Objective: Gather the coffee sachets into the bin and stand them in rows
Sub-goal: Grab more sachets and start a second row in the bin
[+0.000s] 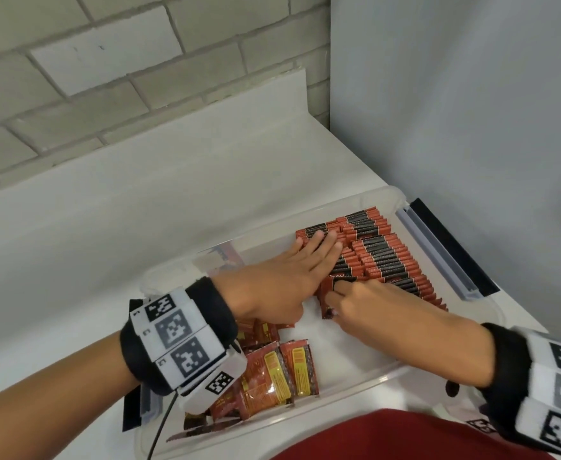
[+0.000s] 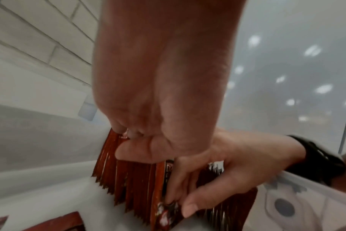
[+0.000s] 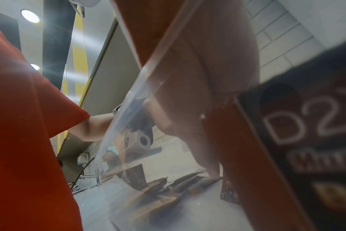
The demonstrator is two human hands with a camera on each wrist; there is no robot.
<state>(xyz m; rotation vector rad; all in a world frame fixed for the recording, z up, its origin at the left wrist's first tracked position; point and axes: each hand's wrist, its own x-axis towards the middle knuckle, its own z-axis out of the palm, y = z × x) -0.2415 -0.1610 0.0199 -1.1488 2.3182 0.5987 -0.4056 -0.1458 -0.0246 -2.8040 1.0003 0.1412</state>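
Our left hand (image 1: 282,277) lay flat, fingers straight, pressing tops of standing sachet rows (image 1: 378,257). Our right hand (image 1: 368,303) had fingers curled on front sachet (image 1: 330,293) at near end of row, squaring it upright. All inside clear bin (image 1: 491,313). We judged well over half done: rows filled far right part; loose sachets (image 1: 272,376) lay flat at near left, not yet stood. Bin sat on white counter (image 1: 106,234), grey brick wall (image 1: 106,78) behind, plain panel (image 1: 471,111) to right.

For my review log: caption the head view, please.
Left hand steadies standing sachets in the bin while right hand adds another.
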